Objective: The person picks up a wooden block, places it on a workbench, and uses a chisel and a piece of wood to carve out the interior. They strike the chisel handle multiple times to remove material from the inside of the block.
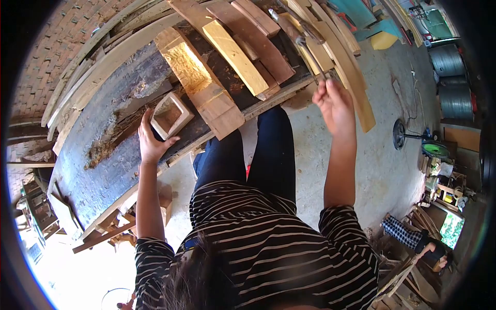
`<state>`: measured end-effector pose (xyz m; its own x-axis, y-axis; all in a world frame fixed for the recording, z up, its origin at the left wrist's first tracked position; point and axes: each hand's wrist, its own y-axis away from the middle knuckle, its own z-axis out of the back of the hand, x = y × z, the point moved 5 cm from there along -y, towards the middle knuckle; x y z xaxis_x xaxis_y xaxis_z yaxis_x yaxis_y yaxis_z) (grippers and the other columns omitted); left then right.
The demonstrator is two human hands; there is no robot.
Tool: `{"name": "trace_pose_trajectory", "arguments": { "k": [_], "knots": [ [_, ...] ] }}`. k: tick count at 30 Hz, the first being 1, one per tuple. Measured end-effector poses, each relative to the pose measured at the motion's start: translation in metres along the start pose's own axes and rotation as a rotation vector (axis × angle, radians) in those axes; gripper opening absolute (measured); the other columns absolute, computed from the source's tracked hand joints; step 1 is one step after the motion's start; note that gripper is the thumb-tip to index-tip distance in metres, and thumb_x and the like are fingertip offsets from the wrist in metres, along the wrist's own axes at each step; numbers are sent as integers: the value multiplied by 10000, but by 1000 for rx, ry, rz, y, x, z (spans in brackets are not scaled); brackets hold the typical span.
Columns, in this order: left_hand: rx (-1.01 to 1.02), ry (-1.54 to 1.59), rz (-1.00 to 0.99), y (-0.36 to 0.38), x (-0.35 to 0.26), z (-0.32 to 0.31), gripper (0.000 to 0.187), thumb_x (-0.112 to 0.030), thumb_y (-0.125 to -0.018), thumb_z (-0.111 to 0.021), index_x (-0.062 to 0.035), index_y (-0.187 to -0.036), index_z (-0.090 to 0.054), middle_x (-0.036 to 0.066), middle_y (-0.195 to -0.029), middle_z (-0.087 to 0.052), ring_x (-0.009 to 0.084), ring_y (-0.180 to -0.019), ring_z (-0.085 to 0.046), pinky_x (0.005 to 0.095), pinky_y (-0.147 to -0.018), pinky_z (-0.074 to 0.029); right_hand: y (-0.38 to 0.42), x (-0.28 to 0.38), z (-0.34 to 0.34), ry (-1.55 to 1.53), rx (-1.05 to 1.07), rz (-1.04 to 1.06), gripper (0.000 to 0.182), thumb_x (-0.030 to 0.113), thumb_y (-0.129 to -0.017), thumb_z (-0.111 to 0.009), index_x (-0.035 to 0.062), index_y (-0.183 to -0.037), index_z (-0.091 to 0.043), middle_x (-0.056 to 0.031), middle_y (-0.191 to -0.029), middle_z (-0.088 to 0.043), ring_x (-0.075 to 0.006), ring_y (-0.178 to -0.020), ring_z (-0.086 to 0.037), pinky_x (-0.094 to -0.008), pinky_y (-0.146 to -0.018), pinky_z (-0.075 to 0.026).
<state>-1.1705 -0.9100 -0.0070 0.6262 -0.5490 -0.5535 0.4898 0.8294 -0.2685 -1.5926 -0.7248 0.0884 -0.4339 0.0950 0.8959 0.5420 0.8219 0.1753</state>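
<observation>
My left hand [151,143] grips a small hollowed wooden block [185,118] by its near left corner, fingers along the side and thumb at the near edge. The block rests on the dark workbench [103,178], its hollow facing up. On the right, my right hand [335,106] is closed, fingertips pinching the end of a thin metal shank. That shank seems to belong to a wooden-handled chisel [289,28] lying across the boards; its working end is hidden. Between my hands lies a thick wooden beam [221,109] with a rough carved recess.
A yellowish wood strip [235,57] and a reddish-brown board [268,49] lie on the bench. Long planks [356,85] overhang its right edge. A fan [431,150] and wire spools [455,103] stand at far right. Another person [405,232] is at lower right.
</observation>
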Motion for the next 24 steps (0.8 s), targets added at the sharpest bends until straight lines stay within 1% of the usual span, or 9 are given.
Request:
{"name": "trace_pose_trajectory", "arguments": {
  "k": [3,5,9,11,14,15,17,20,24],
  "knots": [
    [-268,35,-242,14,-8,14,1088,-667,-590,-716,30,-1327,-322,210,-1323,-412,366,-1208,-395,453,-1024,-302,49,-15,-29,-72,100,69,158,170,-949,-493,24,-916,-546,-50,-774,-529,-166,-696,-533,-304,-645,-451],
    [-419,225,-230,29,-28,16,930,-640,-737,-615,34,-1314,-338,195,-1296,-413,325,-1201,-389,438,-1014,-300,81,-27,-54,-104,170,88,171,157,-963,-451,17,-892,-520,-56,-755,-505,-166,-683,-524,-300,-625,-435],
    [-158,857,159,20,-122,5,713,-568,-868,-483,11,-1270,-376,174,-1169,-511,271,-1094,-485,419,-956,-351,143,-73,-96,134,230,90,118,98,-932,-488,-5,-981,-517,-76,-791,-586,-128,-728,-570,-298,-702,-489],
    [-199,1551,377,5,-172,0,569,-510,-926,-406,-14,-1205,-426,138,-1067,-548,234,-992,-530,367,-838,-426,164,-86,-117,662,418,248,104,77,-872,-564,5,-947,-559,-134,-814,-607,-234,-715,-601,-316,-693,-482],
    [66,1657,658,7,-163,5,463,-462,-948,-405,-45,-1141,-454,103,-1004,-545,185,-829,-536,304,-668,-443,174,-99,-140,762,636,151,118,89,-852,-588,6,-934,-573,-159,-827,-592,-308,-739,-585,-347,-684,-472],
    [-13,1660,706,9,-142,1,360,-390,-970,-400,-53,-1076,-466,77,-940,-532,141,-704,-481,271,-546,-391,170,-98,-140,830,625,193,119,98,-850,-593,9,-929,-577,-159,-834,-592,-317,-753,-583,-365,-682,-470],
    [-164,1941,511,7,-136,11,295,-329,-973,-425,-43,-1029,-471,74,-907,-515,135,-690,-432,274,-571,-371,159,-90,-140,940,630,276,121,102,-834,-612,17,-916,-587,-160,-836,-597,-319,-782,-585,-396,-688,-464],
    [-560,1796,613,9,-133,30,247,-272,-977,-427,-31,-1008,-468,73,-911,-498,143,-729,-436,282,-642,-380,139,-77,-137,966,582,353,114,85,-805,-639,32,-905,-629,-127,-866,-636,-305,-789,-601,-376,-716,-470],
    [-741,1890,568,20,-124,49,226,-219,-982,-400,-1,-1033,-426,111,-932,-463,177,-783,-426,310,-727,-394,126,-61,-142,905,465,379,154,43,-796,-656,31,-948,-630,-119,-846,-636,-267,-766,-619,-331,-676,-485]
  ]
}}
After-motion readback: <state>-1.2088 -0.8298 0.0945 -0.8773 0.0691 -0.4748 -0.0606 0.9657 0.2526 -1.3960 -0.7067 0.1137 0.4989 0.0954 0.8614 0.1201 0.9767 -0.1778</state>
